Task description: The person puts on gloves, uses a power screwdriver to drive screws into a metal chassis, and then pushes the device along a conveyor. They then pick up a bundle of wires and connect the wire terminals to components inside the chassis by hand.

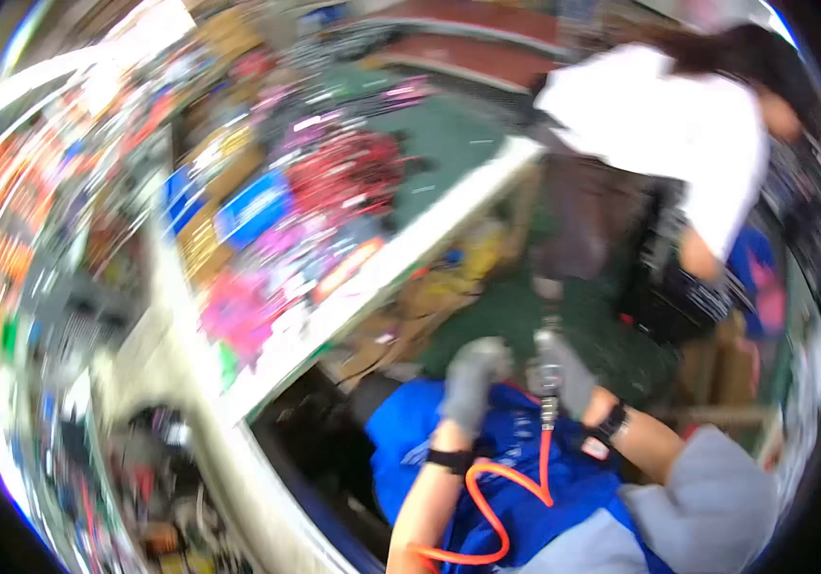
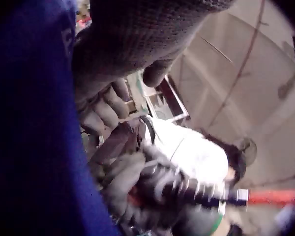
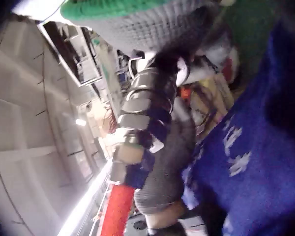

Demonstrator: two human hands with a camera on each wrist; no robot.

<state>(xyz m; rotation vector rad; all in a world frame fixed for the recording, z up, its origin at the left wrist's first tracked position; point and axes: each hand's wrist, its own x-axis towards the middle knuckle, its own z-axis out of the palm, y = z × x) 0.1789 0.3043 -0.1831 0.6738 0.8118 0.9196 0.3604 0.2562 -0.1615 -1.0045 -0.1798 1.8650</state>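
My gloved right hand grips an air tool with a row of shiny metal fittings, its front part pointing away from me. An orange hose runs from its rear end and loops across my lap. In the right wrist view the fittings show close up, with the glove wrapped round the tool above them. My left hand, in a grey glove, is to the left of the tool and apart from it. Its fingers hang loosely curled in the left wrist view, with nothing between them.
A green-topped table at the left bears red and pink parts and blue boxes. Ahead at the right, a person in a white top bends over a black crate. A blue apron covers my lap.
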